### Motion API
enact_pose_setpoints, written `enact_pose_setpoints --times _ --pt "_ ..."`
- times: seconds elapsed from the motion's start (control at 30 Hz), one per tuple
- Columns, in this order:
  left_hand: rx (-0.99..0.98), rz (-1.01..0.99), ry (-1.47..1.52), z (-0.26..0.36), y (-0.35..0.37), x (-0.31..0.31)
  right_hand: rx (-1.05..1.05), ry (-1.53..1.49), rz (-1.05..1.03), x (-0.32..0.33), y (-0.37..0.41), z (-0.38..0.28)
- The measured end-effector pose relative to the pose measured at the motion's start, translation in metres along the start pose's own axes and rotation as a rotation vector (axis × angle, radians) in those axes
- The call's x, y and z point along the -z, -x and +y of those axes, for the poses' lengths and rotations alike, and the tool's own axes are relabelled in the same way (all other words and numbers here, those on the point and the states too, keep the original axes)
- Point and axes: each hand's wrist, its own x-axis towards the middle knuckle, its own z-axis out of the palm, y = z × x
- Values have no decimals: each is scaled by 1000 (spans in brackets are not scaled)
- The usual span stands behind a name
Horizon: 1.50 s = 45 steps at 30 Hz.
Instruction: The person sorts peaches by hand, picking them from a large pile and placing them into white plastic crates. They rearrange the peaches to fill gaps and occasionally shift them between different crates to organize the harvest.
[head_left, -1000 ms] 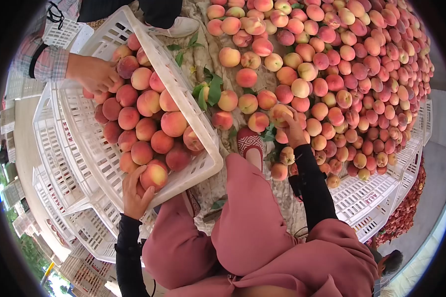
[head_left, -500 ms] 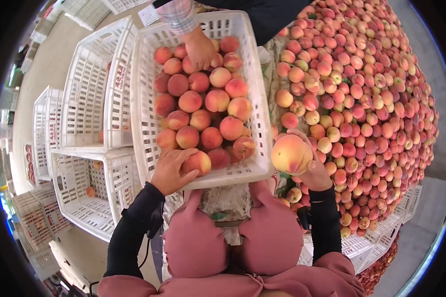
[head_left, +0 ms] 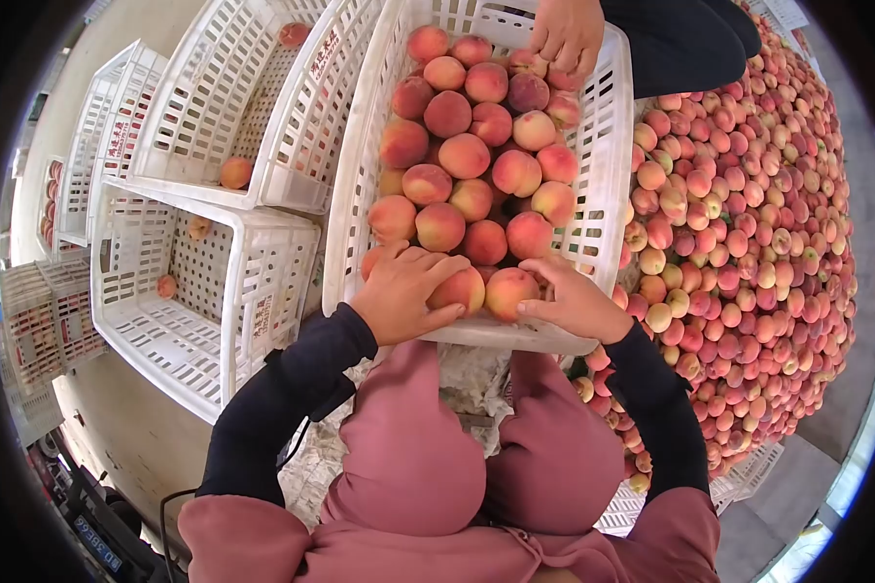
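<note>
A white slatted plastic crate (head_left: 523,336) full of peaches stands in front of my knees. My left hand (head_left: 403,291) curls over a peach (head_left: 461,289) at the crate's near end. Right beside it, my right hand (head_left: 583,304) grips another peach (head_left: 511,293) between thumb and fingers, inside the near rim. The two peaches sit side by side, close together. More red-yellow peaches (head_left: 464,155) fill the crate beyond my hands. At the far end, another person's hand (head_left: 567,37) reaches down onto the peaches.
A large heap of peaches (head_left: 739,253) spreads along the right. On the left stand white crates, one near (head_left: 233,321) and one farther back (head_left: 282,146), with a few peaches inside. The other person's dark-clothed leg (head_left: 676,44) is at the far side.
My right hand has brought its peach from beside the heap leftward into the crate's near end. My left hand stays on its peach there. The view has shifted, so the crate appears farther right.
</note>
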Motion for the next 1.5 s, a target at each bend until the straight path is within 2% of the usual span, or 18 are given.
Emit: enact_pose_setpoints --times 0.1,0.2,0.27,0.37,0.47,0.67,0.77,0.8,0.83,0.87,0.97,1.1,1.13,1.3,1.37,1.4,1.47,1.5 --pt "17 -29 -26 2 0 1 -69 -159 -73 -6 0 4" --pt "-50 33 -106 -3 2 -7 3 -183 31 -21 1 2" --pt "-63 22 -143 -4 1 -7 -103 -123 151 -27 2 -5" --pt "-76 -31 -178 0 3 -4 -169 -59 157 -25 0 -18" --pt "-103 -77 -196 2 1 0 -102 111 283 -36 0 -15" --pt "-170 -133 -291 5 -2 6 -144 91 288 -36 2 -23" --pt "-260 -154 -234 7 -13 4 -72 102 336 -39 1 -16" --pt "-294 -164 -177 7 -18 2 -116 101 373 -38 2 -17" --pt "-357 -177 -161 8 -22 3 -139 66 316 -37 1 -20" --pt "-316 -248 -112 8 -24 7 -160 28 262 -36 2 -22" --pt "-281 -366 -26 -1 -35 9 -148 7 341 -48 -1 -13" --pt "-211 -362 -51 10 -44 9 -100 25 430 -59 -4 -8" --pt "-123 -427 2 17 -42 12 -92 17 420 -58 -4 -8" --pt "-211 -384 -70 18 -33 9 -71 26 353 -45 7 -11" --pt "-168 -383 -32 21 -33 8 103 116 398 -40 22 -10" --pt "-165 -394 -29 22 -34 8 202 125 633 -29 35 -11" --pt "-157 -389 -16 25 -35 11 111 -379 691 19 78 -13" --pt "-151 -394 -20 23 -35 10 58 -464 837 25 87 13"
